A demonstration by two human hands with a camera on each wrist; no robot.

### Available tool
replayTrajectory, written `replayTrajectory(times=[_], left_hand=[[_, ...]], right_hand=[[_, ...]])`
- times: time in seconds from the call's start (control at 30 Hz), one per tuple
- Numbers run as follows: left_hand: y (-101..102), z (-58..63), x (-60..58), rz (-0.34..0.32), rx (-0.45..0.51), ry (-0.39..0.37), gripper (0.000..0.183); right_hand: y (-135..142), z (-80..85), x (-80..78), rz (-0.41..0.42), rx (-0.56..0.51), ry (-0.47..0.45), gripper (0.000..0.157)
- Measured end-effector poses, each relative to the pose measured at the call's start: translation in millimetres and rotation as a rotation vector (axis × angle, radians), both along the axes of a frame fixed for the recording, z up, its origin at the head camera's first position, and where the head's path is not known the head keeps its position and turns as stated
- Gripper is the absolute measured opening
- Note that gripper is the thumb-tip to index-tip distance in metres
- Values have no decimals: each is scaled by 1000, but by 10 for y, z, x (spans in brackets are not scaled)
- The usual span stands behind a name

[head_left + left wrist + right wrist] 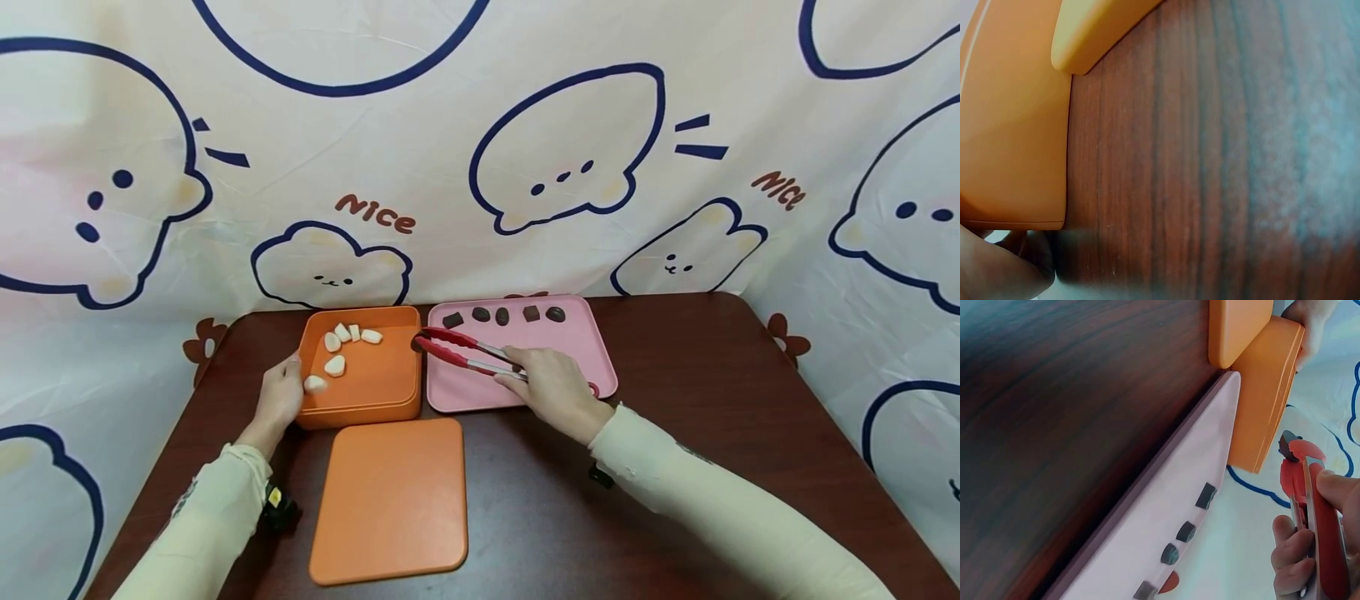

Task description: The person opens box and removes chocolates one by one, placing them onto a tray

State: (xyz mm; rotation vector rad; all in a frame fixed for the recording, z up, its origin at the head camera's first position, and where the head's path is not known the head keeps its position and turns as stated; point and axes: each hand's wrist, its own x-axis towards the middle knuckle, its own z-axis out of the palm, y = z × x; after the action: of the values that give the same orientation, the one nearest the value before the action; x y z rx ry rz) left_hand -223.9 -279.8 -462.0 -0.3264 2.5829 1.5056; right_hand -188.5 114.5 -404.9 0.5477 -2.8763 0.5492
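Observation:
My right hand [553, 387] grips red-tipped metal tongs [468, 354] over the pink tray [517, 375]. Pinched in the tongs' tips is a dark brown chocolate [1286, 445], held beside the right rim of the orange box [390, 367]. Several white chocolate pieces [335, 365] lie inside that box, mostly toward its left and back. At the box's left wall my left hand [281, 393] holds on, its thumb by the rim; in the left wrist view its fingers [1007, 269] are partly hidden by the box. Several dark chocolates [502, 316] form a row along the tray's far edge.
A flat orange lid [393, 500] lies on the dark wooden table [570, 517] in front of the box. Behind the table hangs a white cloth [442, 167] with blue cartoon outlines, which also runs along both sides.

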Motion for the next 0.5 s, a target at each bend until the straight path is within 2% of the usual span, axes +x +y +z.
replayTrajectory(times=[0.3, 0.5], left_hand=[[-27, -22, -3, -3, -8, 10, 62], [-36, -38, -13, -22, 12, 12, 62]], right_hand=[[303, -17, 72, -52, -5, 8, 41], [534, -50, 115, -98, -36, -15, 36]])
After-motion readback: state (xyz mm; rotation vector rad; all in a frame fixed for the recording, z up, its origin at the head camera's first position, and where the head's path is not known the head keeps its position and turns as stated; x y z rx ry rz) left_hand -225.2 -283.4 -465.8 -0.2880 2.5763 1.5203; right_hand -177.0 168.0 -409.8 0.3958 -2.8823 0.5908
